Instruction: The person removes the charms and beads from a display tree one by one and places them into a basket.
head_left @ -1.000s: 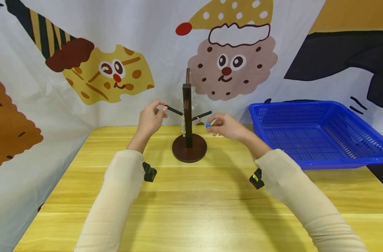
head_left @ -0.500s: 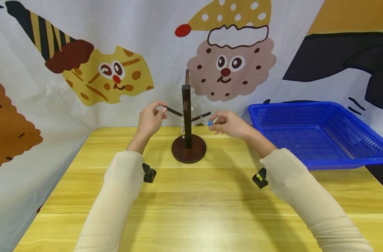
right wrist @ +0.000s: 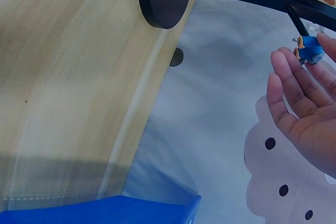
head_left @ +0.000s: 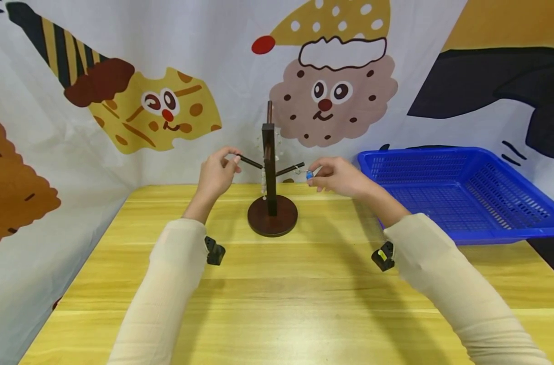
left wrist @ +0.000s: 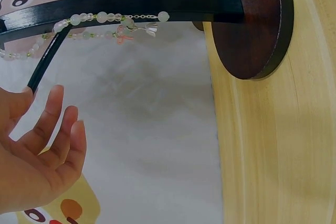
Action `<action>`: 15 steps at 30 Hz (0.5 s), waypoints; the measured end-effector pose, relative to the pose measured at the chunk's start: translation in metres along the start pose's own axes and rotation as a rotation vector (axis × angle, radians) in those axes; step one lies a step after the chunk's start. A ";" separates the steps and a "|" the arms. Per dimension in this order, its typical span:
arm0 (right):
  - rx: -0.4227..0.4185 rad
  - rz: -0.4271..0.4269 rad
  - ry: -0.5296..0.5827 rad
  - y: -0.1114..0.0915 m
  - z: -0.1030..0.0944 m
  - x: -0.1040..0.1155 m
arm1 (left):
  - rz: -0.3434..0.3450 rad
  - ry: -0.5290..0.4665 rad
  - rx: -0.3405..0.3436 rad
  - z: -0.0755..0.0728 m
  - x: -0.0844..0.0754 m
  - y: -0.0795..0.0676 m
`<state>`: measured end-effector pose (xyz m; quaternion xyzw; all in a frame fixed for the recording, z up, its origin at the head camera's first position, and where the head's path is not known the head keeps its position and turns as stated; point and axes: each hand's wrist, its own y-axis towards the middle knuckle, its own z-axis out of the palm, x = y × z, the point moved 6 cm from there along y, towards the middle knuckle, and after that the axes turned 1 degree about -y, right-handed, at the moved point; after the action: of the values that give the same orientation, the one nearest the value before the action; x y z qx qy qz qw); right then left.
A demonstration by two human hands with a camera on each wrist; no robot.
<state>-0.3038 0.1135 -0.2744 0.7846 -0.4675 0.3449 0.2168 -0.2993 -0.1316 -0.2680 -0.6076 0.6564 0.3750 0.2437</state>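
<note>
- With my left hand (head_left: 217, 173) I hold the tip of the left peg (head_left: 251, 161) between thumb and index finger, a narrow pinch; my other fingers curve loosely away from it.
- With my right hand (head_left: 342, 177) I pinch a small blue charm (head_left: 309, 175) with orange parts, thumb and fingertip close together on it, my remaining fingers loosely bent.
- The charm is just right of the right peg (head_left: 287, 171), near that peg's outer end. A thin metal ring (head_left: 297, 170) shows there, but I cannot tell whether it circles the peg.
- Both pegs slant upward from the dark wooden stand (head_left: 269, 177), which is upright between my hands on its round base (head_left: 283, 223), toward the far edge of the table (head_left: 277, 299).
- A string of pale beads (left wrist: 102, 18) hangs beside the post, close to the left peg.
- To the right of my right hand is a blue plastic basket (head_left: 486, 235), at the far right of the table.
- Behind everything, on the far side, hangs a white cloth (head_left: 240, 76) printed with cartoon biscuits.
- Cream sleeves (head_left: 162, 284) cover my forearms.
</note>
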 end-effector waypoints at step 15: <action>-0.002 0.029 -0.030 -0.010 -0.013 0.006 | -0.005 0.002 0.007 0.001 0.000 0.001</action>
<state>-0.2977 0.1233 -0.2620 0.7825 -0.4825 0.3356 0.2056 -0.3000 -0.1311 -0.2687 -0.6090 0.6562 0.3715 0.2460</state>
